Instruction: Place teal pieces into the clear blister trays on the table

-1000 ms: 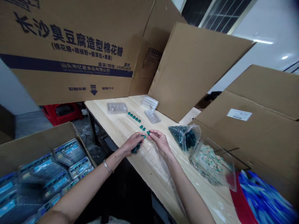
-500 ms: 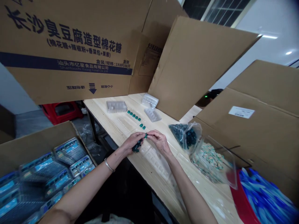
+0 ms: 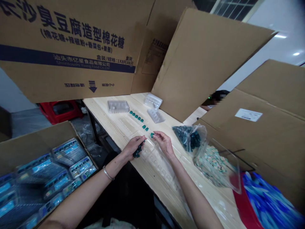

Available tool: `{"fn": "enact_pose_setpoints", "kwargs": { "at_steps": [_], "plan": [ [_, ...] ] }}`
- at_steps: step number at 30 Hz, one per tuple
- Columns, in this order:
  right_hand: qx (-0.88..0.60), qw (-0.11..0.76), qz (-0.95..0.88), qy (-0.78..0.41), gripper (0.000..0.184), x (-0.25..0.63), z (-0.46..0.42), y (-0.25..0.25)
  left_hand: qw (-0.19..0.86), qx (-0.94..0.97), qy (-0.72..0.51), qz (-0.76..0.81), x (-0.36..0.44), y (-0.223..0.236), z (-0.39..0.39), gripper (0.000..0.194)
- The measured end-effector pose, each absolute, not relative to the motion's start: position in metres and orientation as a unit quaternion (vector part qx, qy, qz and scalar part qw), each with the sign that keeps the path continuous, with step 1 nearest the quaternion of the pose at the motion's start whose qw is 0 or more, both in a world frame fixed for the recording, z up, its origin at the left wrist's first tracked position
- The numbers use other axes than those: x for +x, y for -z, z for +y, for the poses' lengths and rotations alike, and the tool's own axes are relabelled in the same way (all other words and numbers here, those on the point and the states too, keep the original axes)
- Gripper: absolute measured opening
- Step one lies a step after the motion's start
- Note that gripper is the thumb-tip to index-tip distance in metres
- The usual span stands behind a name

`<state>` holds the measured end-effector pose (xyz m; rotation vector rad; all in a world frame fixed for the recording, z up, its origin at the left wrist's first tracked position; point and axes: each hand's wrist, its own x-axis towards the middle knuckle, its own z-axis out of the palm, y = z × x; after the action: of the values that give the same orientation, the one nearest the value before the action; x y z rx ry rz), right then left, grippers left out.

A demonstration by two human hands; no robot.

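My right hand (image 3: 164,143) pinches one small green keycap (image 3: 152,135) between thumb and fingertips, just above the table. A cluster of dark teal keycaps (image 3: 138,150) is held in my left hand (image 3: 135,147), its fingers curled around them and partly hiding them. Beyond my hands, a row of green keycaps (image 3: 136,116) lies in a line, with a gap before two more keycaps (image 3: 145,128) closer to me. Clear plastic trays (image 3: 160,163) with moulded pockets lie flat under and beside my hands.
Clear cases (image 3: 118,107) (image 3: 153,102) stand at the table's far end. To the right are a bag of dark teal pieces (image 3: 190,138), a clear bin of pale pieces (image 3: 215,163) and a red tub (image 3: 247,203). A carton of packs (image 3: 69,152) sits left. Cardboard walls surround; a person is behind.
My hands have come apart. The right hand has moved slightly away to the right with one green keycap, while the left keeps its cluster.
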<state>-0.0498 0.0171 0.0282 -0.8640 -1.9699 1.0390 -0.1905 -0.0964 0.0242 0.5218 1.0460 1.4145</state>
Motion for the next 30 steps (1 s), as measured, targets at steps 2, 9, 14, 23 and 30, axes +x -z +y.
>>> {"fn": "enact_pose_setpoints", "kwargs": {
  "at_steps": [2,9,14,23,30],
  "plan": [
    [-0.333,0.359,-0.811,-0.32,0.019,-0.05,0.037,-0.025,0.623,0.208,-0.614,0.437,-0.195,-0.025,-0.1,0.041],
    [-0.275,0.25,-0.914,-0.161,0.018,-0.067,0.068,-0.012,0.659,0.175,-0.609,0.404,-0.206,-0.03,-0.108,0.033],
    [-0.275,0.214,-0.932,-0.102,0.019,-0.076,0.066,-0.014,0.672,0.161,-0.612,0.385,-0.211,-0.026,-0.109,0.03],
    [-0.266,0.179,-0.943,-0.094,0.019,-0.085,0.071,-0.011,0.702,0.119,-0.616,0.338,-0.214,-0.028,-0.107,0.028],
    [-0.279,0.278,-0.874,-0.285,0.021,-0.079,0.033,-0.037,0.676,0.152,-0.629,0.352,-0.214,-0.032,-0.107,0.035]
  ]
}}
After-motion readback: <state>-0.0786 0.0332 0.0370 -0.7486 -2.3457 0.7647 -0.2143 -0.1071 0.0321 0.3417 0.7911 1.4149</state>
